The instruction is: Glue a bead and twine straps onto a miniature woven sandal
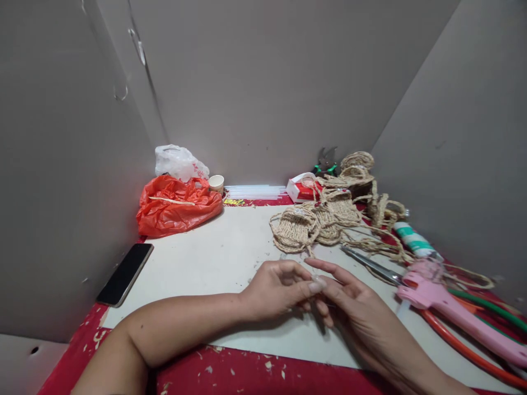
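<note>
My left hand [280, 288] and my right hand [349, 291] meet over the white board [197, 263], with thumbs and fingertips touching. The fingers of both are curled together, and whatever lies between the tips is too small or hidden to name. My right index finger stretches out toward a braided straw piece [294, 227], just beyond the hands. More braided straw pieces [356, 173] are heaped behind it on the right.
A pink glue gun [461, 312], scissors [373, 264] and a green-white roll [414, 238] lie right. Clear sticks [257, 192], a paper cup [216, 183], a red box [307, 189] and pliers [326, 162] stand behind. A red bag [177, 211] and phone [125, 274] lie left.
</note>
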### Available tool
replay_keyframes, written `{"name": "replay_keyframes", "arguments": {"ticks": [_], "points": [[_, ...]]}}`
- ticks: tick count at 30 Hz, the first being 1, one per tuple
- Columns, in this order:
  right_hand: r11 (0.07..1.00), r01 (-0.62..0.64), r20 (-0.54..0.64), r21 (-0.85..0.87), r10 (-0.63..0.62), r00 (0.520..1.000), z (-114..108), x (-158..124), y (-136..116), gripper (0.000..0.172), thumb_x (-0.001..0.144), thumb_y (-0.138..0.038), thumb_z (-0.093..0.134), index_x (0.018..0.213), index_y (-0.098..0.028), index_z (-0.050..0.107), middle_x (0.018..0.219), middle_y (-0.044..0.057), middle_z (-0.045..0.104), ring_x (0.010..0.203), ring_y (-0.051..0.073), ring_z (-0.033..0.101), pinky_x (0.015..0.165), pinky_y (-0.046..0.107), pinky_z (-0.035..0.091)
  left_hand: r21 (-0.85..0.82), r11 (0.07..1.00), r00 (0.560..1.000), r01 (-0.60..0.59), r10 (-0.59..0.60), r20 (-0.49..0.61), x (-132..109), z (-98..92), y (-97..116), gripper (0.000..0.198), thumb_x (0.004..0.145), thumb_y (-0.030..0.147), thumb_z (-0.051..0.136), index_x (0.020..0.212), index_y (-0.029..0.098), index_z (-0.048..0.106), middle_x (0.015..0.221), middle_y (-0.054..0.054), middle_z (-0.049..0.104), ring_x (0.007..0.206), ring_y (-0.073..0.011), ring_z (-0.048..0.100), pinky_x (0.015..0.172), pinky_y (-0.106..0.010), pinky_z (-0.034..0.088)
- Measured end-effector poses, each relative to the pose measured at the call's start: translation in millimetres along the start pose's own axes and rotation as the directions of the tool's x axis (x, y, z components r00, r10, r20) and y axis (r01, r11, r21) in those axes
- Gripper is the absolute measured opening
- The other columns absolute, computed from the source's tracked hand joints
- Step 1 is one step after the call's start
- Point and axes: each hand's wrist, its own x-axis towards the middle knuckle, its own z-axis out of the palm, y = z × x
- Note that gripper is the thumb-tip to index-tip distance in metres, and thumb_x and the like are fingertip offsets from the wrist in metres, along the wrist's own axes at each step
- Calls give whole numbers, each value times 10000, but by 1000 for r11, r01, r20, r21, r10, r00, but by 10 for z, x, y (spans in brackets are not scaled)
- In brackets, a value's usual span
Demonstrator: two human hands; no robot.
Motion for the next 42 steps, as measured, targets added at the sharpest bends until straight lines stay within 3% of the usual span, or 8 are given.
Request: {"name": "replay_keyframes", "arguments": {"ticks": [8, 13, 17, 22, 31, 33, 38, 42], "points": [[995, 47, 6, -86, -47, 999, -41, 63, 30, 727, 692, -541, 760, 1251, -175, 472, 568, -34, 590, 432, 84, 449, 407, 192, 396, -103, 993, 988, 62, -76, -137, 29, -12, -12, 492, 595, 507, 810, 781, 116, 576, 542, -1, 612, 450, -83, 550, 480, -212, 449], [994, 37, -2, -104, -38, 999, -41, 60, 56, 729, 713, -561, 732, 1275, -177, 470, 534, -48, 561, 433, 93, 448, 415, 199, 384, -74, 997, 983, 13, -27, -183, 21, -8, -1, 481, 603, 502, 807, 762, 128, 550, 559, -5, 611, 470, -89, 550, 485, -216, 446], [990, 27, 19, -135, -25, 1000, -42, 28, 68, 658, 793, -563, 654, 1296, -178, 474, 560, -33, 577, 459, 103, 468, 451, 218, 395, 110, 991, 979, -80, 99, -177, 2, -31, -26, 371, 746, 463, 708, 780, 108, 606, 627, -22, 625, 544, -84, 548, 580, -237, 462], [992, 13, 6, -127, -12, 1000, -48, 27, 81, 670, 784, -558, 668, 1308, -196, 462, 557, -49, 539, 457, 101, 450, 427, 209, 377, 446, 886, 977, -123, 187, -101, -2, -83, -86, 276, 888, 350, 534, 835, 119, 674, 699, -39, 657, 640, -111, 561, 659, -254, 469], [991, -26, 47, -134, 32, 998, -7, 2, 94, 657, 819, -545, 632, 1339, -215, 404, 590, -53, 560, 429, 82, 459, 401, 185, 403, 731, 618, 930, -289, 363, 61, -26, -100, -74, 206, 895, 167, 436, 773, 141, 600, 659, -16, 621, 624, -112, 537, 687, -252, 448], [992, -40, 52, -122, 47, 998, -3, -5, 90, 650, 827, -544, 623, 1345, -222, 399, 597, -49, 566, 434, 88, 470, 396, 187, 414, 703, 649, 930, -291, 363, 50, -24, -98, -77, 214, 911, 190, 426, 788, 140, 594, 649, -15, 617, 618, -112, 545, 687, -254, 454], [995, -86, 76, -57, 91, 993, -4, 5, 84, 665, 803, -547, 649, 1330, -220, 407, 619, -41, 564, 451, 99, 488, 373, 189, 417, 439, 861, 961, -259, 276, 24, -21, -80, -52, 246, 928, 329, 468, 878, 120, 587, 622, -14, 610, 570, -108, 583, 623, -246, 476], [994, -78, 52, -72, 82, 995, 6, 9, 63, 708, 778, -566, 667, 1334, -213, 406, 609, -39, 567, 444, 100, 480, 373, 189, 408, 297, 933, 970, -202, 232, -69, -14, -53, -30, 310, 858, 419, 590, 780, 119, 590, 589, -14, 611, 541, -102, 571, 583, -247, 462]]}}
